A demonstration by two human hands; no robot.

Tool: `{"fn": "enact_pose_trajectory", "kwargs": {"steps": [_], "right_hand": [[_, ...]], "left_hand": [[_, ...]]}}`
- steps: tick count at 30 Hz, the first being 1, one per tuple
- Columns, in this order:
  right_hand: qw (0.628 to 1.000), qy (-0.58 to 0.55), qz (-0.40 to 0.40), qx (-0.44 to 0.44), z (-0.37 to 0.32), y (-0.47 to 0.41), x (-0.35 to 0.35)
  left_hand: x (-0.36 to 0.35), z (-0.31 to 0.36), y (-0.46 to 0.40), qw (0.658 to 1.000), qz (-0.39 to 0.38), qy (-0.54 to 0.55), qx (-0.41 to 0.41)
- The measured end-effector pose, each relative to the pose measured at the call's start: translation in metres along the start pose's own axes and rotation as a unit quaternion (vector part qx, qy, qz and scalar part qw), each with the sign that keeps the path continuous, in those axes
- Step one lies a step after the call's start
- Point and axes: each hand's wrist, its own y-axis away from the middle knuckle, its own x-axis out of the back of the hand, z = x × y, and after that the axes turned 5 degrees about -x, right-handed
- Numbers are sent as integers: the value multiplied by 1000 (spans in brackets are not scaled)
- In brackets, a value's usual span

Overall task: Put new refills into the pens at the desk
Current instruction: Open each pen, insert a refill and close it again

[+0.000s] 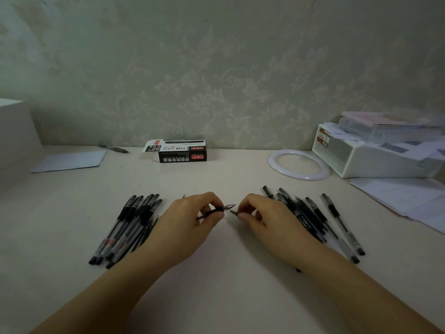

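While the left hand [190,220] grips a pen [218,209] lying roughly left-to-right, tip toward the right hand [260,218], that hand pinches a small part [233,212].

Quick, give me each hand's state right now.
Left hand: grips a pen, its tip pointing right.
Right hand: fingers curled, pinching a small dark piece; what the piece is cannot be told.

Head view, forward-down, close over desk [221,273]
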Motion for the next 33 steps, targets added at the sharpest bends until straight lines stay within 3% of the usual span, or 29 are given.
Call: {"fn": "enact_pose_trajectory", "kwargs": {"steps": [14, 22, 33], "right_hand": [[995, -92, 45, 10, 2, -4, 5], [992, -122, 17, 34, -2, -3, 3], [971, -237, -35, -9, 0, -2, 4]], "left_hand": [[3, 1, 0, 1000, -9, 1, -11], [1, 4, 1, 999, -29, 11, -35], [8, 6, -1, 992, -51, -28, -112]]}}
